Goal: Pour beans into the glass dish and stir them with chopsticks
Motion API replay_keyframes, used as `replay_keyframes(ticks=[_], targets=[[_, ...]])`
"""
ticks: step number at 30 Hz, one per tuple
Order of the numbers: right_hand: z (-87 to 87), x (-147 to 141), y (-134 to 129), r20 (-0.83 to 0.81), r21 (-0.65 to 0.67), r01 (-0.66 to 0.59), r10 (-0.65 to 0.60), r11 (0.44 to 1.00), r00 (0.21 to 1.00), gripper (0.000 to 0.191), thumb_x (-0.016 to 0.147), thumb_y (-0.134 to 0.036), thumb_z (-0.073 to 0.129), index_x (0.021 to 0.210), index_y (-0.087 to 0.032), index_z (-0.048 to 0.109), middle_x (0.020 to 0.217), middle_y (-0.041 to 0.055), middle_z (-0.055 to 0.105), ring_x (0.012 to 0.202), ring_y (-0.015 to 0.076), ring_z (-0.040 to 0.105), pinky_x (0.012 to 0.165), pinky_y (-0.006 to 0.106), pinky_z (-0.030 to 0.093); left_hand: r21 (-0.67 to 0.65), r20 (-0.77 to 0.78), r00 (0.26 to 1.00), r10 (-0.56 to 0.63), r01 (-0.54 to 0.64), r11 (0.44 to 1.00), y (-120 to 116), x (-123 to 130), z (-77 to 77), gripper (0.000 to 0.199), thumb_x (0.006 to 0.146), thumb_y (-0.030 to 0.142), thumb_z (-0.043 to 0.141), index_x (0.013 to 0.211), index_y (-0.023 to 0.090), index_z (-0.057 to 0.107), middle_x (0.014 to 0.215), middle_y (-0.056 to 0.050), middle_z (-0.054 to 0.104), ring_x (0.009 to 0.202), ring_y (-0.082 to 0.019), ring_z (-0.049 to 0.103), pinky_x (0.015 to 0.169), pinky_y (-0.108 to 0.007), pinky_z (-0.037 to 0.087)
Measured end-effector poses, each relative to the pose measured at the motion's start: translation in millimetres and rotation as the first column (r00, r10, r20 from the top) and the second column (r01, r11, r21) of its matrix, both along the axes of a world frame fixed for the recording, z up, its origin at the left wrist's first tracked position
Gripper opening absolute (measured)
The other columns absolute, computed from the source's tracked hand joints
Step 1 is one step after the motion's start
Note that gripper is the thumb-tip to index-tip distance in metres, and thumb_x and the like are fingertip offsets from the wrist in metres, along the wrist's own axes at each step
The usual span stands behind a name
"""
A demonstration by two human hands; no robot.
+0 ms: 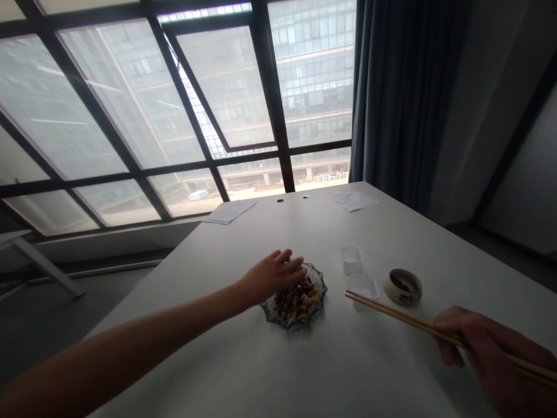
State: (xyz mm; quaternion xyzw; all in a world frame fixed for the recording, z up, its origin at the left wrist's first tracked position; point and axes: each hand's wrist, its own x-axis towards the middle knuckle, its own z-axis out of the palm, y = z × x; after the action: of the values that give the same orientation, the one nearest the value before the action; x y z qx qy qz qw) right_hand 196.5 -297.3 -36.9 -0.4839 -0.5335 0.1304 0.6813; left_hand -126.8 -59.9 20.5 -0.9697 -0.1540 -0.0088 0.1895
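On my feed the glass dish [319, 284] sits mid-table, heaped with brown food [298, 301], blue scalloped rim showing. My left hand [272, 277] hangs over the dish's far-left side, fingers [285, 256] loosely curled and released, not clenched, with nothing visibly held; I can't tell whether the fingertips touch the rim. My right hand [483, 354], low at the frame's right edge, is closed around a pair of chopsticks [391, 316], gripping them near their upper ends. Their tips reach across the nearer white cup [363, 290], so that side is tight; I can't tell whether they touch it. A second white cup [351, 260] stands just behind it, and a round ceramic pot [402, 287] stands just to its right. The table's [243, 247] left edge runs well apart from the dish, leaving plenty of room on that side. Two papers [229, 212] [354, 201] lie far off by the window [174, 116].
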Motion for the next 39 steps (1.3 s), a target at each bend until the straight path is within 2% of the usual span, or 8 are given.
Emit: replay_keyframes(ticks=[6, 11, 16, 22, 26, 30, 35, 39], targets=[[-0.4, 2, 1, 0.009, -0.010, 0.001, -0.001, 1.000, 1.000, 0.028, 0.103, -0.035, 0.060, 0.083, -0.025, 0.076, 0.058, 0.0015, 0.063, 0.048, 0.0177, 0.060, 0.048, 0.030, 0.049, 0.012, 0.003, 0.999, -0.039, 0.039, 0.999, 4, -6, -5.1, 0.057, 0.091, 0.000, 0.058, 0.136, 0.037, 0.060, 0.151, -0.006, 0.058, 0.129, -0.028, 0.056, 0.106, -0.042, 0.042], [1.4, 0, 2, -0.003, -0.006, 0.003, -0.003, 1.000, 1.000, 0.027, 0.103, -0.035, 0.060, 0.084, -0.026, 0.076, 0.060, 0.0012, 0.064, 0.048, 0.0174, 0.060, 0.049, 0.029, 0.049, -0.049, 0.084, 0.996, 0.021, -0.017, 0.999, 8, -10, -3.9, 0.063, 0.088, 0.001, 0.062, 0.139, 0.037, 0.057, 0.150, -0.006, 0.058, 0.131, -0.029, 0.055, 0.109, -0.045, 0.045], [0.1, 0, 1, -0.003, 0.000, -0.002, 0.002, 1.000, 1.000, 0.026, 0.104, -0.033, 0.059, 0.085, -0.026, 0.076, 0.060, 0.0000, 0.063, 0.048, 0.0153, 0.059, 0.049, 0.027, 0.048, -0.191, 0.264, 0.953, 0.147, -0.098, 0.977, 19, -10, 0.1, 0.063, 0.084, 0.022, 0.075, 0.143, 0.029, 0.053, 0.146, -0.010, 0.060, 0.126, -0.031, 0.059, 0.103, -0.046, 0.053], [-1.6, 2, 2, 0.036, 0.025, -0.045, 0.044, 0.999, 0.998, 0.025, 0.105, -0.028, 0.056, 0.088, -0.026, 0.075, 0.060, -0.0011, 0.063, 0.048, 0.0145, 0.059, 0.050, 0.027, 0.047, -0.390, 0.446, 0.859, 0.250, -0.065, 0.919, 21, -3, 6.9, 0.070, 0.080, 0.035, 0.080, 0.143, 0.028, 0.051, 0.148, -0.011, 0.056, 0.125, -0.030, 0.063, 0.102, -0.042, 0.057], [-2.5, 2, 3, 0.026, 0.042, -0.083, 0.082, 0.996, 0.996, 0.025, 0.105, -0.025, 0.055, 0.090, -0.025, 0.074, 0.063, -0.0006, 0.064, 0.050, 0.0146, 0.059, 0.051, 0.027, 0.048, -0.499, 0.542, 0.770, 0.336, -0.026, 0.866, 32, 34, 9.1, 0.072, 0.076, 0.040, 0.085, 0.139, 0.024, 0.055, 0.141, -0.013, 0.059, 0.124, -0.032, 0.063, 0.105, -0.046, 0.055], [-5.6, 3, 3, 0.018, 0.058, -0.127, 0.126, 0.990, 0.992, 0.026, 0.106, -0.022, 0.054, 0.092, -0.024, 0.076, 0.066, 0.0010, 0.066, 0.051, 0.0147, 0.060, 0.051, 0.027, 0.049, -0.627, 0.558, 0.723, 0.406, 0.047, 0.778, 57, 100, 8.6, 0.073, 0.075, 0.043, 0.088, 0.136, 0.018, 0.057, 0.133, -0.015, 0.064, 0.117, -0.030, 0.068, 0.100, -0.044, 0.058], [-8.4, 2, 4, 0.031, 0.048, -0.192, 0.190, 0.980, 0.981, 0.028, 0.107, -0.021, 0.051, 0.093, -0.022, 0.075, 0.068, 0.0008, 0.065, 0.052, 0.0132, 0.060, 0.051, 0.025, 0.048, -0.758, 0.439, 0.810, 0.389, 0.100, 0.645, 80, 181, 3.7, 0.061, 0.086, 0.042, 0.082, 0.136, 0.015, 0.059, 0.120, -0.013, 0.071, 0.106, -0.025, 0.071, 0.094, -0.043, 0.061], [-2.0, 0, 2, 0.048, 0.092, -0.201, 0.197, 0.975, 0.979, 0.027, 0.107, -0.019, 0.050, 0.094, -0.022, 0.074, 0.068, 0.0005, 0.065, 0.052, 0.0121, 0.060, 0.053, 0.024, 0.050, -0.789, 0.330, 0.884, 0.332, 0.065, 0.611, 89, 228, -6.6, 0.038, 0.101, 0.037, 0.065, 0.132, 0.015, 0.061, 0.129, -0.012, 0.065, 0.110, -0.025, 0.068, 0.093, -0.046, 0.061]])
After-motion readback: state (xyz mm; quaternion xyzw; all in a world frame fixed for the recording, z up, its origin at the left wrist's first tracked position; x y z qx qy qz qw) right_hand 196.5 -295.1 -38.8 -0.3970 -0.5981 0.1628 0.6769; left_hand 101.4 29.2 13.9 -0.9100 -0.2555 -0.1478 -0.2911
